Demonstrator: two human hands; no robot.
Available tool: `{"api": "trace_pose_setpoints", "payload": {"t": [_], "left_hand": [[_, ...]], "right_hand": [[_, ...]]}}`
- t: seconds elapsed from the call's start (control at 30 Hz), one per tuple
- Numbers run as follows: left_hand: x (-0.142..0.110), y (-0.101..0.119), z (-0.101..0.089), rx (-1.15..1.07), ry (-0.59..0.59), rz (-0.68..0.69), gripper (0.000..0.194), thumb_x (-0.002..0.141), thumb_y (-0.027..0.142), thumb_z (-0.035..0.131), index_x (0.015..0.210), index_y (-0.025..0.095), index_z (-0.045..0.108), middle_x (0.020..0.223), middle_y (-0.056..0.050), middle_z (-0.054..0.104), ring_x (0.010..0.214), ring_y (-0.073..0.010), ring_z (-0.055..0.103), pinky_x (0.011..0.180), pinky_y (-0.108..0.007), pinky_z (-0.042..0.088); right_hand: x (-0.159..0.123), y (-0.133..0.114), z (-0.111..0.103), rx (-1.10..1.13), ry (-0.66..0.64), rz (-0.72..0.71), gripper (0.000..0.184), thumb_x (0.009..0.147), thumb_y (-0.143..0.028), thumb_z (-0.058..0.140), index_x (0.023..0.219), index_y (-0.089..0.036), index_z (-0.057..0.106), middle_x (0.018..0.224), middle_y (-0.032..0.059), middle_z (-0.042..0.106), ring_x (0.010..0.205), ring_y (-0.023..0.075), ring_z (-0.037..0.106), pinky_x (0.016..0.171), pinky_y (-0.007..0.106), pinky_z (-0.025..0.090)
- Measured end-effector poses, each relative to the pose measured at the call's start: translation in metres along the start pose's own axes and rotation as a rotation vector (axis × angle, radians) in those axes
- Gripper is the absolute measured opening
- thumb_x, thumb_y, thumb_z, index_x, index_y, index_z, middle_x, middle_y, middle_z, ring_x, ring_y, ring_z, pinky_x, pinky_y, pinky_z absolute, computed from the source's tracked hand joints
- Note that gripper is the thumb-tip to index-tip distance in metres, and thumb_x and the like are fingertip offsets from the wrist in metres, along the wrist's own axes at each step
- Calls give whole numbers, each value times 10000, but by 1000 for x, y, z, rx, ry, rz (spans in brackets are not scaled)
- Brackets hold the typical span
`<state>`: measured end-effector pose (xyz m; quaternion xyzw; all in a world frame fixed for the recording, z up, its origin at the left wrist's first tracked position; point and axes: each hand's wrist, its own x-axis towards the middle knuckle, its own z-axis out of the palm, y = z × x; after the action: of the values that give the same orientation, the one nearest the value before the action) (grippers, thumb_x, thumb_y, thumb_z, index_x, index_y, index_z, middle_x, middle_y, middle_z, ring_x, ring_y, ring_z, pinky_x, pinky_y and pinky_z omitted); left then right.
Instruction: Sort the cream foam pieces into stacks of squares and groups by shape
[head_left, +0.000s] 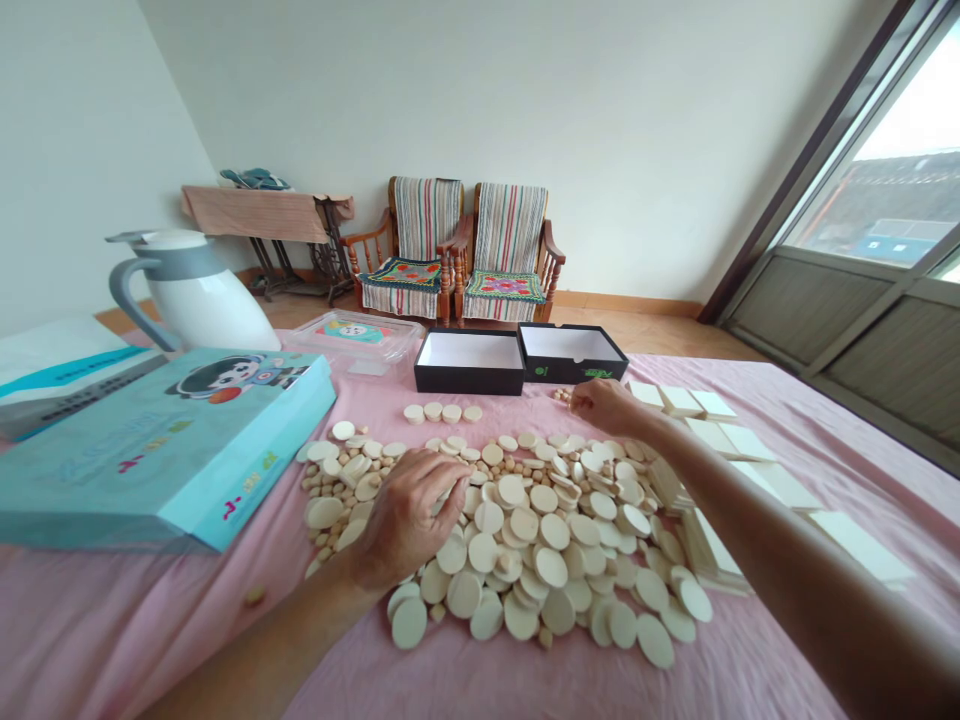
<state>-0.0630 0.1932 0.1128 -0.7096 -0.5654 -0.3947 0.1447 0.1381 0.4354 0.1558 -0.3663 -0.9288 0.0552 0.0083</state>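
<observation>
Toward the far edge of the pink sheet, my right hand pinches beside the beads near the black box, while my left hand curls over the wooden discs. I can't tell whether either hand grips anything; a careless sweep could scatter the loose discs.

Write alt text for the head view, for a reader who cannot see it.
Two hands work over a heap of wooden discs and small beads on a pink bedspread. The left hand rests on the heap; the right hand reaches near two open black boxes.
</observation>
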Motion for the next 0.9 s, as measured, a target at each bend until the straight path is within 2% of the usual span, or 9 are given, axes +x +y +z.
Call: {"api": "trace_pose_setpoints", "payload": {"t": [0.1,0.2,0.3,0.47,0.63,0.77,0.83,0.9], "left_hand": [[0,0,1,0,-3,-2,154,843,99,542,912,180,653,861,-39,702,824,-169,632,772,-314,488],[0,0,1,-3,3,0,153,843,99,543,906,182,655,854,-40,704,817,-171,637,769,-316,492],[-1,-1,1,-8,6,-1,154,840,94,549,913,179,655,857,-40,705,820,-172,639,775,-319,493],[-2,-3,2,-15,-4,-10,153,839,90,551,913,177,655,862,-41,705,829,-174,636,780,-323,490],[-1,-2,2,-11,0,-1,156,840,90,547,912,176,655,863,-41,706,829,-173,635,776,-320,488],[0,-1,1,-1,13,-2,155,837,97,547,904,180,660,851,-42,706,815,-170,637,765,-315,495],[1,-1,1,1,11,-4,155,836,101,545,902,181,661,850,-43,707,811,-171,639,761,-314,498],[0,-1,1,-1,6,-3,158,836,99,542,902,181,659,853,-44,708,815,-172,641,760,-315,499]], "right_hand": [[-11,6,-1,49,-156,-75,148,719,-101,562,745,-165,694,726,21,694,667,134,607,576,201,387],[-21,3,6,123,-242,-169,148,711,-138,610,832,-172,690,804,24,703,694,129,609,581,190,406],[-28,-4,15,130,-205,-204,146,711,-129,601,836,-153,671,807,46,694,709,138,599,610,203,414],[-30,-9,18,104,-123,-161,136,679,-114,597,800,-150,647,776,40,681,694,133,585,590,197,386],[-12,3,13,38,16,-9,166,677,-75,533,774,-148,646,759,37,669,673,135,570,592,213,363],[-4,8,8,-15,112,90,247,776,-97,454,931,-110,646,884,104,675,774,171,588,641,234,373],[-6,8,6,-22,93,85,242,800,-112,445,923,-119,654,894,101,681,784,164,598,647,226,376],[-11,6,6,-25,18,51,189,771,-112,489,810,-141,671,814,71,688,735,151,605,622,217,371]]}}
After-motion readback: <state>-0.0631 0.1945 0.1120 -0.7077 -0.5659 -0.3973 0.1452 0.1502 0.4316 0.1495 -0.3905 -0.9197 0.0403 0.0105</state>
